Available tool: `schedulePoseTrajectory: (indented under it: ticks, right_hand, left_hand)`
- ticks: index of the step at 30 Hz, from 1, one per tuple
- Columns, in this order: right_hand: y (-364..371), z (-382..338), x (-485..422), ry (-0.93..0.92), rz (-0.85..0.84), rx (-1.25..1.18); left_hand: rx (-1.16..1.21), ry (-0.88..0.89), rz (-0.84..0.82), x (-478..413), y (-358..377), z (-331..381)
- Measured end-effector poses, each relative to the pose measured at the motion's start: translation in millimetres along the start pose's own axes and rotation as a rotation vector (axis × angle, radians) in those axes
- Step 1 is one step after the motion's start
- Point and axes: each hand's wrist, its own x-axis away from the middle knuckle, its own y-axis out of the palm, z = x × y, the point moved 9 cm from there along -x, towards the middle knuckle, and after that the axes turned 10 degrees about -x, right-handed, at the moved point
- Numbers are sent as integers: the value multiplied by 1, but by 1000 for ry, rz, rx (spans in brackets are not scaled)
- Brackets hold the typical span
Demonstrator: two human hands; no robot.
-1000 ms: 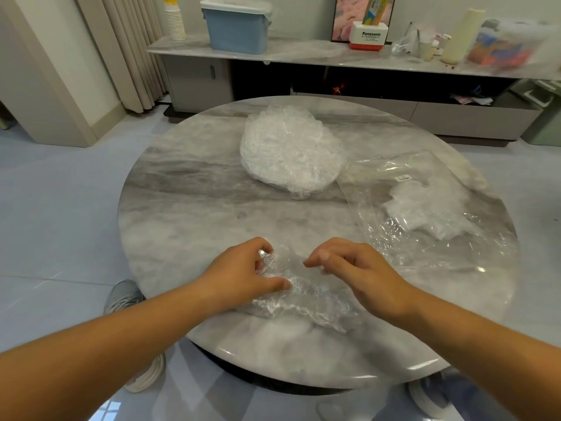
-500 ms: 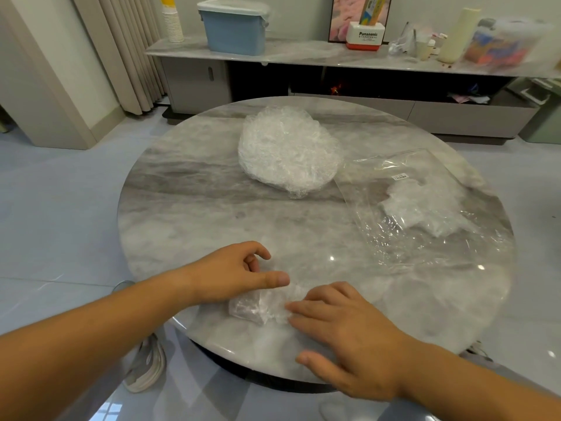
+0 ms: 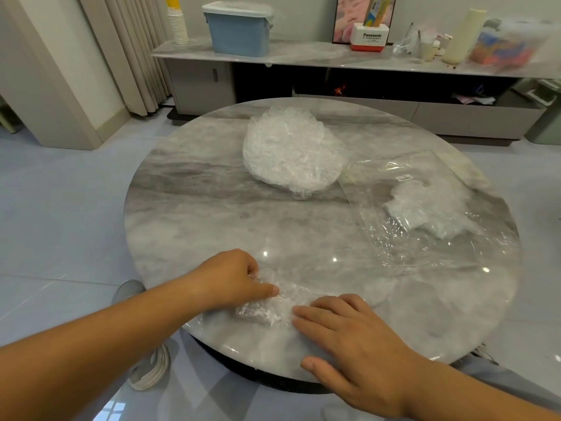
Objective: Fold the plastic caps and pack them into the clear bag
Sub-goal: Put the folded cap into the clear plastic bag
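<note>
Left hand [image 3: 233,278] pinches the cap [image 3: 264,311]; right hand [image 3: 349,332], fingers straight, presses it flat. It looks flimsy, slippery and springy, so best gripped across the fold.

Round marble table [image 3: 212,208], low cabinet [image 3: 303,57] behind it holding a blue bin [image 3: 238,31], a stack of paper cups [image 3: 177,27] and a Panasonic box [image 3: 368,41]. Curtain [image 3: 133,50] hangs left.
</note>
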Motion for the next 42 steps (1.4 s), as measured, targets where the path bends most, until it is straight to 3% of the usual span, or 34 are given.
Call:
schedulePoseTrajectory:
  ticks: [8, 14, 21, 27, 33, 39, 42]
  right_hand:
    - [-1, 6, 0, 57, -13, -113]
    - [-28, -1, -12, 42, 155, -88]
    - [5, -1, -24, 49, -90, -74]
    - [12, 3, -20, 47, -168, -139]
    - [5, 1, -12, -20, -76, -164]
    - [-34, 2, 7, -65, 191, -174]
    - [-33, -4, 5, -96, 157, -151]
  left_hand:
    - [167, 33, 40, 2, -1, 1]
    - [298, 13, 41, 4, 8, 2]
    - [500, -42, 53, 9, 12, 1]
    - [945, -26, -100, 20, 12, 27]
    - [1040, 2, -163, 25, 18, 40]
    - [994, -31, -124, 23, 26, 37]
    - [951, -2, -112, 23, 25, 43]
